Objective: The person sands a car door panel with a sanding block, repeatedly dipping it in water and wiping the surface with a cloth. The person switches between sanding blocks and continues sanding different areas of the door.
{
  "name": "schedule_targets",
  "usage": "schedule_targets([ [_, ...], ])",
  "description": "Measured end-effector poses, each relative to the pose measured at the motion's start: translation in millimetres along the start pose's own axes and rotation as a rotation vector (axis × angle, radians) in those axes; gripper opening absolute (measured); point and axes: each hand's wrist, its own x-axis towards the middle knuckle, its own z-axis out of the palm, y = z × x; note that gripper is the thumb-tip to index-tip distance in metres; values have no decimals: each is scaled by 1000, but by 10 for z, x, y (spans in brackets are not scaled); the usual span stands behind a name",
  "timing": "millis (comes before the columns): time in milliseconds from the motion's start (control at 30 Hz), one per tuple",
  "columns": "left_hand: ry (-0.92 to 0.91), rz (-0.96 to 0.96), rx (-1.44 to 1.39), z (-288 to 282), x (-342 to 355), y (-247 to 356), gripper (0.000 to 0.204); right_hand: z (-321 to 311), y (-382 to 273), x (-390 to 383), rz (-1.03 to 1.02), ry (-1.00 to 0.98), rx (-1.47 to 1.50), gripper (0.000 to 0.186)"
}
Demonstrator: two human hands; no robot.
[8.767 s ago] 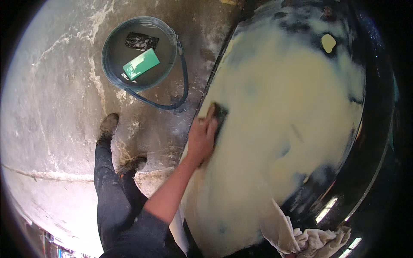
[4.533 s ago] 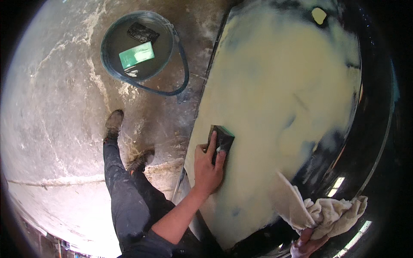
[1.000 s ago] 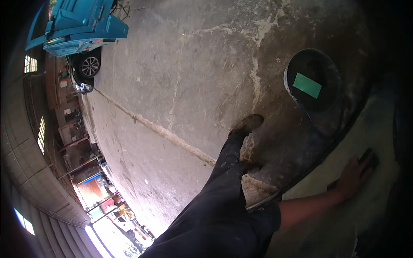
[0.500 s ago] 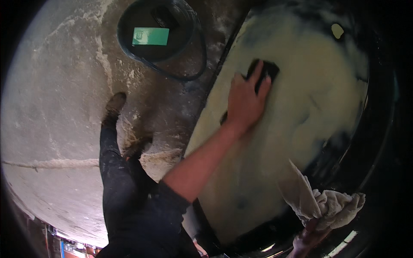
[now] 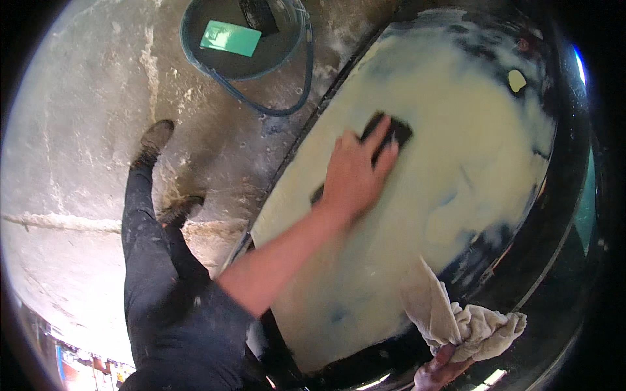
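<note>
My left hand presses flat along a long black sanding block, its fingers wrapped over the block's sides. The block lies slanted on a black vehicle panel coated with smooth cream-coloured filler. At the lower right my right hand is closed around a crumpled off-white cloth. One corner of this cloth sticks up over the panel's lower part. Dark patches show through the filler near the panel's right and bottom edges.
On the concrete floor at the upper left stands a dark bucket with a hoop handle. A green rectangular piece and a black piece lie inside. My shoes are beside the panel.
My left hand and the sanding block have slid down and left in the picture. The whole view has shifted somewhat as well. The right hand still grips the cloth.
</note>
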Motion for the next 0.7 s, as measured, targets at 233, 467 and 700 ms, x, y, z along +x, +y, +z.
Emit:
schedule_targets([
  [233, -101, 86, 41, -274, -987, 81, 60, -23, 129, -125, -56, -48, -4, 77],
  [467, -107, 71, 22, -187, -755, -94, 61, -5, 218, -89, -35, -43, 23, 80],
  [700, -31, -45, -2, -57, 287, -298, 52, 130, 215, 103, -15, -14, -1, 80],
])
